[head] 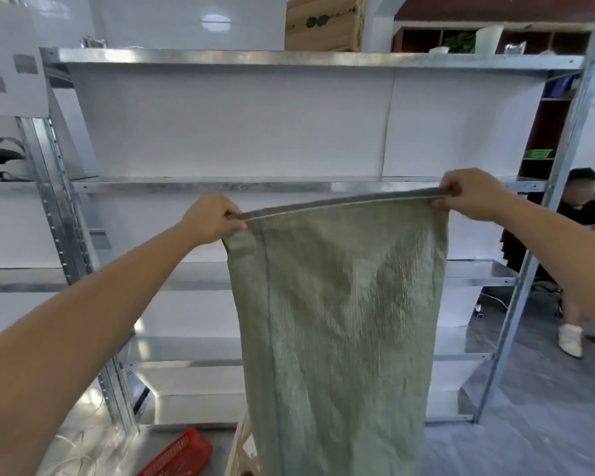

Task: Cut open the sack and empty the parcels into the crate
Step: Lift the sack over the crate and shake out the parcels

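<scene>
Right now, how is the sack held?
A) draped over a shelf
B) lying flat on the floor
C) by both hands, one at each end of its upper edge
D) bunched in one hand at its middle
C: the left hand and right hand each grip one end of the upper edge of the sack, which hangs down.

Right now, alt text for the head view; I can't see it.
The left hand and right hand grip the corners of a grey-green sack, holding it up so it hangs before metal shelving; a red basket lies below.
</scene>
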Tool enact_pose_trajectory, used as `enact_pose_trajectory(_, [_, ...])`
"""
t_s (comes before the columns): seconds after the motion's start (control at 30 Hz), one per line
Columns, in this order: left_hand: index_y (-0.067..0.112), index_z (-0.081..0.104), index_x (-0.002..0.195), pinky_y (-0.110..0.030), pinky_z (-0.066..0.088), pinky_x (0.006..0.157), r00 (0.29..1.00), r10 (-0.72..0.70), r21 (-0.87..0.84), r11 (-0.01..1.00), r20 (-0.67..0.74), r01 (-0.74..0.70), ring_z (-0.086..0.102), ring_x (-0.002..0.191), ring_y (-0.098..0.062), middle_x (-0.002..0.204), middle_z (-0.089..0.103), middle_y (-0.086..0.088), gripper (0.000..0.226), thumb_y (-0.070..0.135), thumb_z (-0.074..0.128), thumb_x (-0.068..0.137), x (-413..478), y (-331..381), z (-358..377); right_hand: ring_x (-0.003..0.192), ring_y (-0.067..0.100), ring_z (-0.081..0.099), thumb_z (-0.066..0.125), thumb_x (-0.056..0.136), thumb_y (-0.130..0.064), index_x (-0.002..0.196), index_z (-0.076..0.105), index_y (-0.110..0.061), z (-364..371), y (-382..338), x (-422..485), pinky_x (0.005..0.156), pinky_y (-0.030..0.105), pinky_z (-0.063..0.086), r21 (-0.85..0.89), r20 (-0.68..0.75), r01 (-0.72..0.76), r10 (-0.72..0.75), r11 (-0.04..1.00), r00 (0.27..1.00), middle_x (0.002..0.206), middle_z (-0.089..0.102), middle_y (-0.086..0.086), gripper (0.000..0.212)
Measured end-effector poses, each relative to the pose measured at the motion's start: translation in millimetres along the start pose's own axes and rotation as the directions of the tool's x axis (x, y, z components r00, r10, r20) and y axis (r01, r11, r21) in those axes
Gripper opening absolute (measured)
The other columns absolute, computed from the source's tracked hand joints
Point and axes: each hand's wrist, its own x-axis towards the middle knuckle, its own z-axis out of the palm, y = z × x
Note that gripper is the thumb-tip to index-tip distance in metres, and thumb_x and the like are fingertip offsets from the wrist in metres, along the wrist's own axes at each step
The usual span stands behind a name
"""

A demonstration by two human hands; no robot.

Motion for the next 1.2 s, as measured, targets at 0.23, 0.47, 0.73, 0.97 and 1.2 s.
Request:
enact_pose_trajectory(0.23, [0.003,0.067,0.093,-0.027,0.035,0.071,0.999,-0.018,-0.008,1.000,0.031,0.019,0.051,0.080,-0.021,0.081,0.056,-0.003,0.018,0.018,0.061,0.086,-18.2,-9.7,44.1,0.074,0.023,0.051,0.064,0.081,-0.004,0.109,0.055,-0.005,50.6,15.5,-5.8,0.068,0.029,0.038,0.167,-0.005,-0.087,0.090,0.982,0.996,0.096,0.061,0.017,0.030])
enact_pose_trajectory(0.47, [0.011,0.053,0.089,-0.036,0.042,0.071,0.999,-0.033,0.047,0.998,0.030,0.031,0.053,0.084,-0.026,0.088,0.054,-0.005,0.005,0.013,0.053,0.085,-26.0,-5.8,69.0,0.081,0.029,0.052,0.056,0.073,0.004,0.086,0.060,-0.006,67.4,12.2,-24.6,0.074,0.034,0.041,0.076,-0.167,0.004,0.009,0.997,0.986,0.092,0.062,0.019,0.017])
enact_pose_trajectory(0.73, [0.003,0.047,0.089,-0.032,0.032,0.057,0.974,0.171,0.210,0.968,-0.146,-0.138,0.051,0.071,-0.032,0.092,0.054,-0.014,0.012,0.004,0.054,0.079,-46.6,26.1,80.3,0.100,0.033,0.053,0.058,0.075,-0.007,0.103,0.052,-0.006,60.2,-11.1,-73.2,0.099,0.047,0.031,-0.627,-0.226,-0.243,0.126,0.740,0.966,0.078,0.058,0.009,0.029])
enact_pose_trajectory(0.97, [-0.001,0.048,0.084,-0.030,0.028,0.049,0.937,0.259,0.332,0.927,-0.233,-0.174,0.035,0.050,-0.022,0.067,0.056,-0.020,0.023,-0.009,0.061,0.067,-52.4,41.3,81.4,0.089,0.025,0.054,0.057,0.085,-0.032,0.109,0.044,-0.015,61.8,-51.2,-79.4,0.087,0.039,0.041,-0.564,0.211,0.201,-0.096,0.801,0.973,0.103,0.061,0.005,0.032])
enact_pose_trajectory(1.2, [0.010,0.041,0.118,-0.041,0.044,0.077,0.935,0.325,0.551,0.810,-0.141,-0.198,0.058,0.087,-0.033,0.101,0.058,-0.016,0.066,0.061,0.029,0.078,-54.8,33.3,72.4,0.040,0.025,0.049,0.073,0.048,0.009,0.071,0.054,-0.006,117.1,-49.3,-101.7,0.043,0.024,0.020,-0.600,-0.070,0.285,-0.404,0.747,0.912,0.057,0.053,0.008,0.033])
